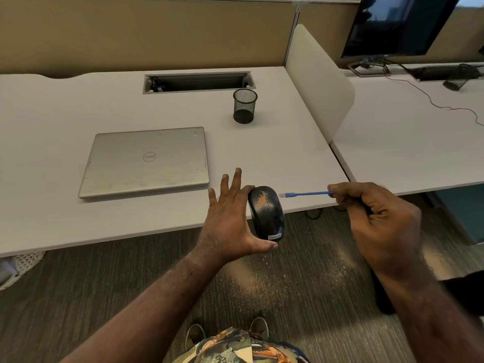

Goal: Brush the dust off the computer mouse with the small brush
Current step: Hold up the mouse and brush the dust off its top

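White desk (131, 218) — dusty mouse (266, 213) in left hand (230, 226) (brush (306, 194) in right hand (379, 221)).

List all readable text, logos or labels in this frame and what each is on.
"Lenovo": white label at the near end of the black mouse, held in the left hand.
"DELL": round logo on the closed silver laptop lid, seen upside down.
Monitor bezel mark: too small to read.
Blue brush in the right hand: no text.
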`<action>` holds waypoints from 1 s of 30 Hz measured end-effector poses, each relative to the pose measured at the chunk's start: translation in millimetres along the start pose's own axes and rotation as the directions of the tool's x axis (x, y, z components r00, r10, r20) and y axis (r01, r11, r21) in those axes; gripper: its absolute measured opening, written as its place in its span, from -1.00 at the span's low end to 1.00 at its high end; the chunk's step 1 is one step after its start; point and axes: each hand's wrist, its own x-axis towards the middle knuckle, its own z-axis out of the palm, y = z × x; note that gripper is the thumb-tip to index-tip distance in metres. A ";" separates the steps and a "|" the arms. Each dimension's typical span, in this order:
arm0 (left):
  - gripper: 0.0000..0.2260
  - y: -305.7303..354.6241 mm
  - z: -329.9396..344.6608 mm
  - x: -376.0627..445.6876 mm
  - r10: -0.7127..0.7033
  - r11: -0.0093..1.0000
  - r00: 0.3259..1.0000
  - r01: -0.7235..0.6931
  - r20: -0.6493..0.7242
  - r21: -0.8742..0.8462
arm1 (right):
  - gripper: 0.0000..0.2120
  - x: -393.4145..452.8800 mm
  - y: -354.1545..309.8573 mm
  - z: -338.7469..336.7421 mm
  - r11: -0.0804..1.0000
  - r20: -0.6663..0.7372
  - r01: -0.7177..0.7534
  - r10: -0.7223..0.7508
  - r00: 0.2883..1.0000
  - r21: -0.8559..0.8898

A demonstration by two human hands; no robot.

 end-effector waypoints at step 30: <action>0.13 7.3 -1.6 -1.9 0.010 0.997 1.000 -0.009 -0.019 0.077 | -0.82 -2.7 -44.8 19.6 0.877 0.195 -0.394 0.350 0.916 0.274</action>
